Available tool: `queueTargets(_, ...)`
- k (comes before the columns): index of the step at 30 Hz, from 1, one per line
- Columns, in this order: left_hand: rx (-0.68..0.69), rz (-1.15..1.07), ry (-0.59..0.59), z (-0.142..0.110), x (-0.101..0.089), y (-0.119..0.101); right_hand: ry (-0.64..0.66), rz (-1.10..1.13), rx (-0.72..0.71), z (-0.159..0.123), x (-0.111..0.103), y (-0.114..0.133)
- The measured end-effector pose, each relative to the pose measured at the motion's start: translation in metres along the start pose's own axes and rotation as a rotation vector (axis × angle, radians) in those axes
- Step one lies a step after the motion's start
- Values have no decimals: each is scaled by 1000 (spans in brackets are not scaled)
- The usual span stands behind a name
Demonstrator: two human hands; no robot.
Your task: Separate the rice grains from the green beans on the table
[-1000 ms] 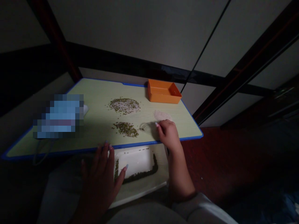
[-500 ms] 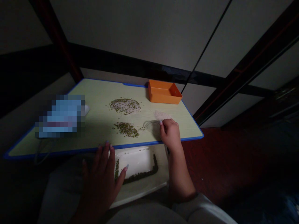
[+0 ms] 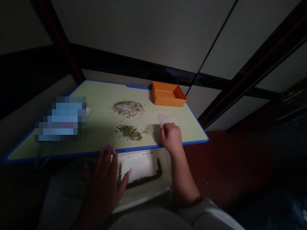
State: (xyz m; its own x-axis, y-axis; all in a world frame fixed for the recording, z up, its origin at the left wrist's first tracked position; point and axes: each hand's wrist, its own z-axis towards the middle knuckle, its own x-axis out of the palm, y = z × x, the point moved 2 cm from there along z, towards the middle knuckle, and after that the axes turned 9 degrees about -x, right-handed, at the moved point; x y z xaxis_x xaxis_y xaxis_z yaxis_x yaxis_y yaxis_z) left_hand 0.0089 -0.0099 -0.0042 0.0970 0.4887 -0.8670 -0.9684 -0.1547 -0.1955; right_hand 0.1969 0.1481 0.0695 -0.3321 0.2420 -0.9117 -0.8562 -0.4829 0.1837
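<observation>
My right hand [image 3: 171, 137] is closed around a thin curved wire-like tool [image 3: 151, 125] whose tip reaches left to a few green beans beside the near pile. That pile of green beans [image 3: 130, 132] lies near the front of the pale table. Behind it is a larger pile [image 3: 128, 108] of beans mixed with whitish grains. A small patch of whitish grains [image 3: 166, 118] lies just beyond my right hand. My left hand [image 3: 104, 179] holds nothing; its fingers are spread, with fingertips at the table's front edge and the thumb over a white tray [image 3: 144, 163].
The table [image 3: 100, 95] has a blue rim. An orange open box [image 3: 169, 99] stands at its back right. A blurred-out blue object [image 3: 64, 118] lies on the left. Beans line the white tray's inner edges below the table. Cabinet panels [image 3: 134, 32] rise behind.
My right hand has shifted slightly left with the curved tool, whose tip is now closer to the near bean pile. My left hand has stayed put.
</observation>
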Motion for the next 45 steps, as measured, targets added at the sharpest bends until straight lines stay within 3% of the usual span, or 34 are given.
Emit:
queueTargets(7, -5, 12, 17, -1, 1, 1, -90, 50, -28, -3, 0, -7)
queueTargets(17, -23, 49, 46, 0, -2, -1, -72, 104, -84, -5, 0, -11)
queueTargets(36, -44, 11, 75, 0, -2, -2, 149, -58, -122, -4, -4, 1)
queueTargets(40, -43, 2, 65, 0, -3, -2, 160, -76, -86, -2, -2, -2)
queueTargets(45, -50, -7, 64, 0, -2, -2, 95, -107, 65, 0, -2, -10)
